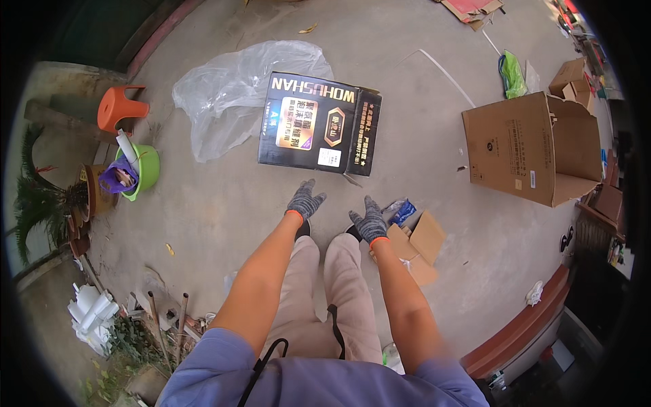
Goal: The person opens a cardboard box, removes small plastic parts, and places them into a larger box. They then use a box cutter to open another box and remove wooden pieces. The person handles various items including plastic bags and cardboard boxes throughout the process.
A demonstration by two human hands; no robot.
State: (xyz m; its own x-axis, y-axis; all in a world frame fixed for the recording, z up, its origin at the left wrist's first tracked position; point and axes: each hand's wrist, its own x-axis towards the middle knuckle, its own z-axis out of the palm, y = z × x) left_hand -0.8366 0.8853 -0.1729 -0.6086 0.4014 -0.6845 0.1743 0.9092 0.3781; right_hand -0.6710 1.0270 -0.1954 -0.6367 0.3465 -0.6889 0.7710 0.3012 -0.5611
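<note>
Both my hands wear grey knit work gloves with orange cuffs. My left hand (pixel 305 200) is held out with its fingers apart, nothing in it, just short of a black printed cardboard box (pixel 305 122). My right hand (pixel 370 222) is likewise bare of any object, thumb and fingers spread. The black box rests on the concrete floor in front of my feet and bears large writing. A sheet of clear plastic (pixel 218 96) lies crumpled beside and behind it. Near my right hand are an opened small cardboard box (pixel 426 239) and a blue plastic packet (pixel 403 212).
A large brown carton (pixel 508 147), open at one end, lies to the right. On the left are an orange plastic stool (pixel 114 108), a green basin (pixel 148 170) and a potted palm (pixel 46 196). White foam pieces (pixel 91 313) and metal pipes (pixel 181 325) are at lower left.
</note>
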